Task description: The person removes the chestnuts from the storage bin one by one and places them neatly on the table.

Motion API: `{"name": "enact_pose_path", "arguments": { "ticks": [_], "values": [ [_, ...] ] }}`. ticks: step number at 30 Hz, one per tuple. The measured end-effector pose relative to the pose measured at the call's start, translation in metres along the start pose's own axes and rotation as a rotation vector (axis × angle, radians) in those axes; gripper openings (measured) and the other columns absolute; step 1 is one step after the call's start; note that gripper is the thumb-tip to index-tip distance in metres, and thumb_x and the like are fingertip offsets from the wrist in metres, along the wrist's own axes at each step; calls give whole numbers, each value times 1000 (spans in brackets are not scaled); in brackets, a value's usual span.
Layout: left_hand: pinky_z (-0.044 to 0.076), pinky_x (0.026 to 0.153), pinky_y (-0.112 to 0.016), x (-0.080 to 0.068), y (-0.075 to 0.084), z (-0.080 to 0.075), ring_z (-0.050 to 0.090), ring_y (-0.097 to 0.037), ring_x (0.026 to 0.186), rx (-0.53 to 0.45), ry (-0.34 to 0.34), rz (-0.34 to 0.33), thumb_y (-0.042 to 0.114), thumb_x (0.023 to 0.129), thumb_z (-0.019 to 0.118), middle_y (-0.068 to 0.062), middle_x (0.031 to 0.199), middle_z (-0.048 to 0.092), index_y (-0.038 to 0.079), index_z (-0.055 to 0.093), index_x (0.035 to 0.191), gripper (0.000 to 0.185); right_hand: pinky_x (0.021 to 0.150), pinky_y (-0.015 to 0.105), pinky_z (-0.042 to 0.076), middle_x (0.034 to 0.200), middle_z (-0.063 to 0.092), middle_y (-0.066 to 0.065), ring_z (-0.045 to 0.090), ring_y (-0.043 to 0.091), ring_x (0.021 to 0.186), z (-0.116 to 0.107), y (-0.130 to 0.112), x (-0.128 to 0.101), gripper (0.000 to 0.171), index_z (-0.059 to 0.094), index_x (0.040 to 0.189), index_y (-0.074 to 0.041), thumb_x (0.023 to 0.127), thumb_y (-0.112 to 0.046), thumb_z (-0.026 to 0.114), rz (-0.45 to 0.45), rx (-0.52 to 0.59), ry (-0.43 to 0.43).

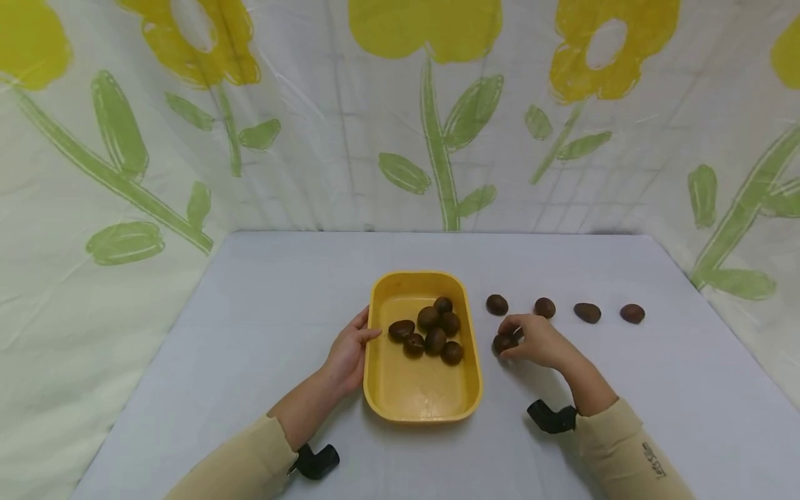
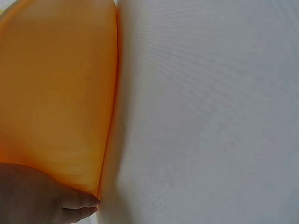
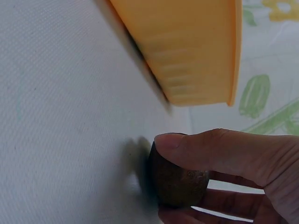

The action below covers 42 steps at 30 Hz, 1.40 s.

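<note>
1. Right grip [image 1: 537,342] pinching a brown nut [image 1: 503,343] on the counter [image 1: 262,326], just right of the yellow tray [image 1: 425,410].
2. Nut's long axis: cannot tell.
3. Left grip [image 1: 347,355] relaxed, fingers touching tray's left wall.

A dark brown chestnut [image 1: 503,342] (rounded, matte) sits on the table just right of the yellow tray [image 1: 420,406].

Your right hand [image 3: 233,172] pinches a dark brown nut [image 3: 177,184] between thumb on top and fingers underneath, the nut resting on the pale worktop [image 3: 70,116]. Just beyond your thumb, up and away from it, stands the orange-yellow tray [image 3: 196,46], its outer wall facing you, near the nut but apart from it. Past the tray shows a cloth with green leaf prints [image 3: 254,95].
</note>
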State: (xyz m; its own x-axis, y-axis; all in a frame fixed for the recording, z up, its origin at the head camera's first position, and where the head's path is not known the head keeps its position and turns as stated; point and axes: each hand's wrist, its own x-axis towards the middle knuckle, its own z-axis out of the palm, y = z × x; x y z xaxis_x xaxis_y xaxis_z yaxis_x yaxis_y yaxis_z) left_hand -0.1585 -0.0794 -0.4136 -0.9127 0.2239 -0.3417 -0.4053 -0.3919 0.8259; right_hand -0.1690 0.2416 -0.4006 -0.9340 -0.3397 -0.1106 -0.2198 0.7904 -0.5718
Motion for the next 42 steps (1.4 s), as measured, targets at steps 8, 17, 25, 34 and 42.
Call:
{"name": "enact_pose_path", "arguments": {
  "ticks": [8, 17, 25, 34, 42],
  "values": [
    [19, 117, -39, -1, 0, 0, 19, -24, 143, -14, -13, 6, -2, 93, 34, -5, 157, 12, 9, 11, 150, 63, 72, 33, 47, 92, 63, 8, 54, 17, 81, 2, -4, 0, 34, 58, 93, -4, 68, -12, 80, -19, -27, -13],
    [20, 117, -40, 0, -1, 1, 20, -24, 143, -20, -11, -6, -1, 93, 35, -5, 157, 14, 11, 13, 150, 63, 75, 39, 53, 105, 62, 17, 58, 33, 95, -15, -12, 0, 45, 60, 106, 1, 70, -18, 79, -34, -63, -71],
    [19, 117, -39, 0, -1, 0, 19, -23, 143, -24, -17, -3, -1, 93, 34, -4, 157, 13, 11, 13, 150, 63, 86, 47, 51, 121, 58, 20, 55, 39, 110, -40, -27, 13, 44, 58, 118, 1, 80, -19, 71, -12, -76, -47],
    [18, 117, -39, 0, 0, -1, 18, -23, 143, -24, -24, 3, -1, 93, 34, -4, 157, 11, 10, 11, 151, 63, 85, 43, 52, 123, 59, 16, 57, 32, 109, -48, -51, 33, 43, 60, 120, -4, 84, -27, 67, -53, -27, -38],
    [18, 117, -39, 1, -1, -1, 18, -23, 143, -16, -18, 10, -1, 93, 34, -5, 157, 12, 10, 11, 150, 63, 81, 37, 54, 121, 59, 18, 59, 31, 107, -36, -87, 53, 43, 59, 121, -4, 86, -28, 65, -122, 60, -99]
  ]
}}
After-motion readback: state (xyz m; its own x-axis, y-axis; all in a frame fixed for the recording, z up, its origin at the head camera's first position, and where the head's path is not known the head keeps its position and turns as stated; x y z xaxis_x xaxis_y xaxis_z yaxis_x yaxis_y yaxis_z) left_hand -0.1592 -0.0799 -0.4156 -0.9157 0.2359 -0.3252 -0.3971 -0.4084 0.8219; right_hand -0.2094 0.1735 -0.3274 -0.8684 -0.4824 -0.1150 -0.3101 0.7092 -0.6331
